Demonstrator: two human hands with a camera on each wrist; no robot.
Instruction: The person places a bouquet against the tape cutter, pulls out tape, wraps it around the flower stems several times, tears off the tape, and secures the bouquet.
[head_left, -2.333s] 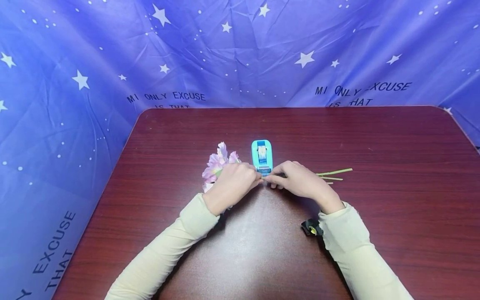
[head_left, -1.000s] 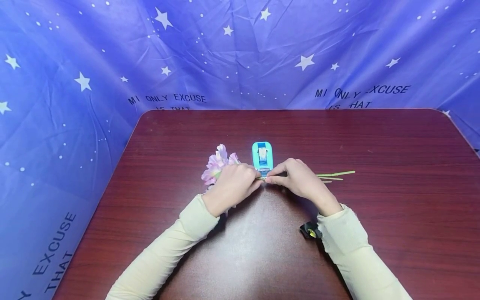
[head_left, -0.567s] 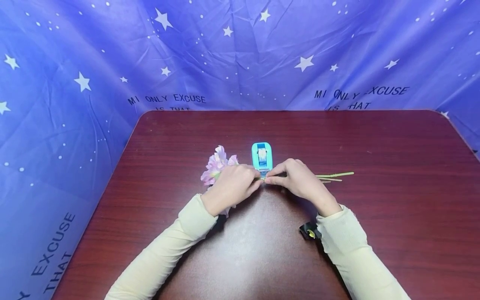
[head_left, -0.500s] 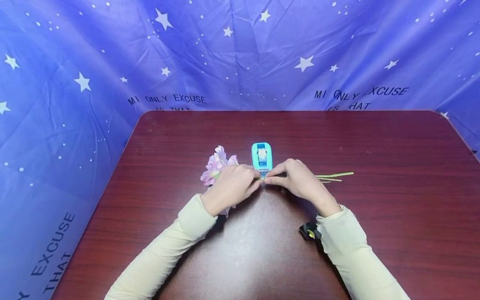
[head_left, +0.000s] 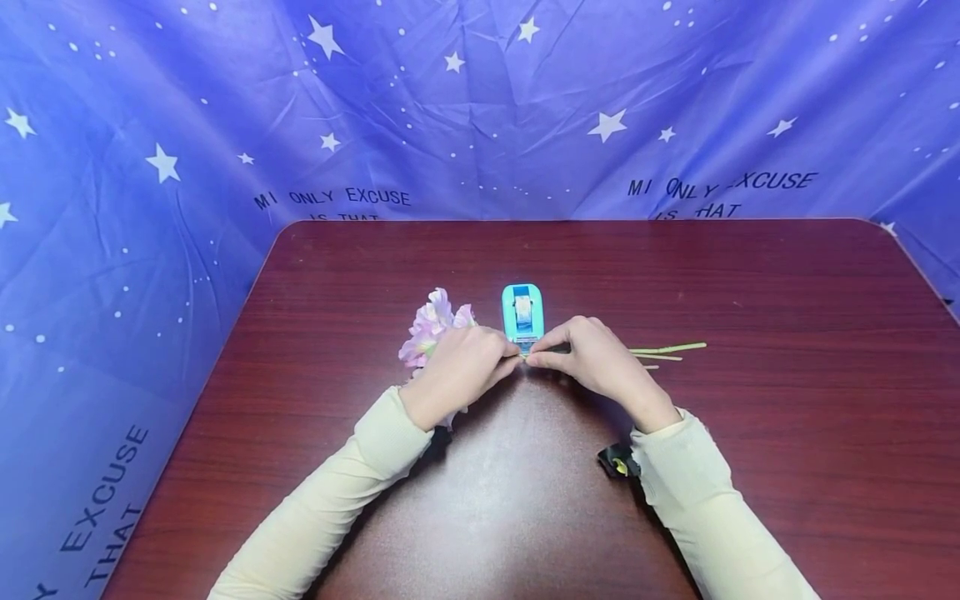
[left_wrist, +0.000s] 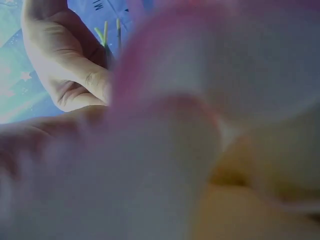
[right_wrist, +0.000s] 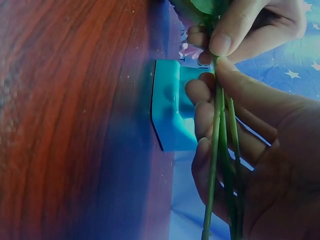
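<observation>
Pink-and-white artificial flowers [head_left: 429, 329] lie to the left, partly hidden behind my left hand [head_left: 465, 367]. That hand pinches their green stems [right_wrist: 216, 145] just below the leaves. Right beside it, my right hand [head_left: 596, 362] pinches the same stems between thumb and fingers, the two thumbs almost meeting in the right wrist view. The stem ends [head_left: 671, 347] stick out past the right hand. Directly beyond the fingertips stands a light-blue tape dispenser [head_left: 522, 312]. In the left wrist view, blurred petals [left_wrist: 165, 65] cover most of the picture.
A small black object with a yellow spot [head_left: 618, 461] lies by the right cuff. All of this is on a dark red wood table [head_left: 787, 333]. A blue cloth with white stars [head_left: 480, 108] hangs behind and to the left.
Both hands keep their hold on the stems near the dispenser, with only slight finger movement. The whole scene shifts a little with the head camera.
</observation>
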